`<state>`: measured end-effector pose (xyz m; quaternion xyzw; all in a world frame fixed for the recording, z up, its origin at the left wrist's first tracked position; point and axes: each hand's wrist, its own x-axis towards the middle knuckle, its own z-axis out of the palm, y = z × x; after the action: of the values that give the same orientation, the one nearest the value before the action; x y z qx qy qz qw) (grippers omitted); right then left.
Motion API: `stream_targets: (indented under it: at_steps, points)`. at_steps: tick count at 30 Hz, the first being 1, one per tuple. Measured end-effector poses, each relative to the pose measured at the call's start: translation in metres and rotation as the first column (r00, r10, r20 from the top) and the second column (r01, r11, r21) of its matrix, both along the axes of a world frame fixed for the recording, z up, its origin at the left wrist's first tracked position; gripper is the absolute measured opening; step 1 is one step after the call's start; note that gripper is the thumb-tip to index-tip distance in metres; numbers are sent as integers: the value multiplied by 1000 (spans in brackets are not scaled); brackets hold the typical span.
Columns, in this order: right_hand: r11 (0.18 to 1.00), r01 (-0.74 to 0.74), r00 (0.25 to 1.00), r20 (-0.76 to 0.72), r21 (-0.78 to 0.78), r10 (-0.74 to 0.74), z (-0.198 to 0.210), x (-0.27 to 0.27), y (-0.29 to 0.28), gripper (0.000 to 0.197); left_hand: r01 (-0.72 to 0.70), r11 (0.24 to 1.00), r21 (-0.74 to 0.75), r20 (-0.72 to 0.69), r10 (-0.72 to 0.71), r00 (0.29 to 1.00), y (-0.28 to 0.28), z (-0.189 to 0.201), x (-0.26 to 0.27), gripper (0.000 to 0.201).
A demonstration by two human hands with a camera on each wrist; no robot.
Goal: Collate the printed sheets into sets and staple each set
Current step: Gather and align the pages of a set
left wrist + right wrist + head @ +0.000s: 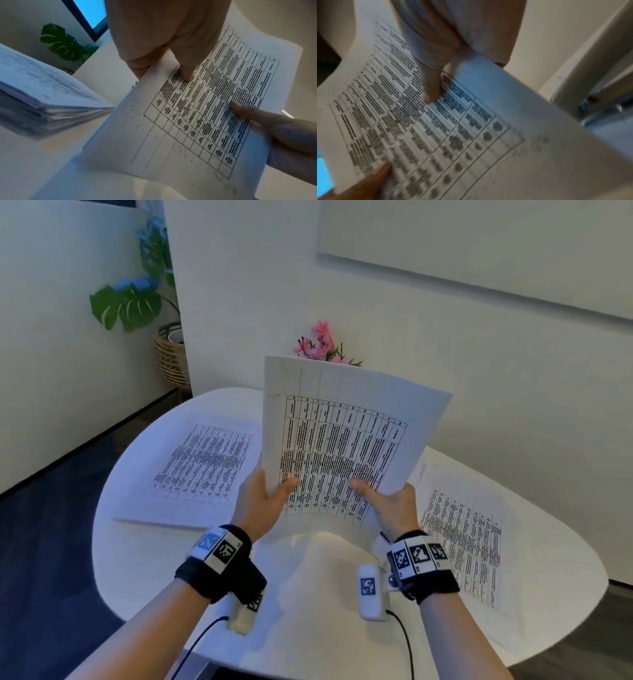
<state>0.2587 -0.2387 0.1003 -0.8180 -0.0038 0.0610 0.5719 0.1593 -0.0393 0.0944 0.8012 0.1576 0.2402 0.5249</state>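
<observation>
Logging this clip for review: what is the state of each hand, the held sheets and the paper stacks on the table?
Left hand: grips the held sheets' left edge, thumb on top.
Right hand: grips their right edge, thumb on top.
Held sheets: lifted off the table, upright, bowed, printed side to the person.
Left stack: flat on the table, untouched.
Right stack: flat, untouched.

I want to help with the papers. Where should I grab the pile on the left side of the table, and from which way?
Probably by its near edge, coming from the front. The left pile lies flat on the white table, so slide fingers under that edge with thumb on top. It is a thick stack in the left wrist view, so two hands would likely hold it square.
</observation>
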Motion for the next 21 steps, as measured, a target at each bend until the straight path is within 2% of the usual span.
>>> stream_targets:
  at_steps: [1,2,3,4,5,6,7,8,9,11,13,14,16,17,19,20,21]
  points:
    - [996,-57,998,2,-73,58,3,3,-3,113,-14,1000,5,5,14,1000,0,1,-2,21]
    - [972,-135,990,13,-193,140,6,4,-7,91,-19,1000,8,5,19,1000,2,2,-5,18]
    - [911,-197,977,9,-363,215,10,5,-12,67,-15,1000,-3,2,15,1000,5,3,-8,17]
    - [794,-227,961,5,-564,278,9,9,-19,54,-5,1000,-22,1,5,1000,7,5,-12,18]
    - [629,-217,953,-22,-746,302,7,12,-25,54,-2,999,-33,-7,2,1000,11,3,-15,21]
    - [466,-187,959,-57,-865,278,4,14,-31,58,5,999,-35,-31,-6,999,15,1,-19,23]
    - [352,-170,969,-90,-920,232,-1,17,-37,61,9,999,-34,-59,-11,998,18,-1,-24,27]
    - [299,-173,974,-117,-938,195,-6,18,-42,63,24,999,-39,-81,-27,996,20,-3,-29,33]
    - [285,-194,974,-149,-939,173,-13,20,-45,63,32,998,-51,-100,-37,994,21,-5,-35,38]
    - [310,-240,963,-186,-920,193,-28,26,-51,56,44,996,-78,-126,-54,991,19,-7,-47,34]
    - [351,-236,959,-159,-906,233,-38,31,-58,45,39,996,-83,-152,-51,987,18,-8,-57,29]
    - [395,-219,962,-131,-892,238,-36,29,-60,39,44,996,-79,-159,-56,986,17,-8,-62,28]
    - [577,-127,983,-26,-807,179,-24,19,-60,31,64,996,-60,-176,-73,982,15,-6,-70,27]
    - [699,-62,992,30,-712,119,-16,14,-61,31,73,996,-47,-172,-80,982,14,-5,-74,27]
    - [925,100,993,102,-366,-67,4,4,-63,32,94,995,-30,-194,-98,976,11,-2,-79,31]
    - [970,195,977,117,-147,-179,17,-1,-64,32,102,995,-21,-203,-104,974,9,-2,-81,33]
    - [960,278,949,146,26,-279,31,-4,-66,31,111,994,-5,-198,-109,974,7,-1,-82,36]
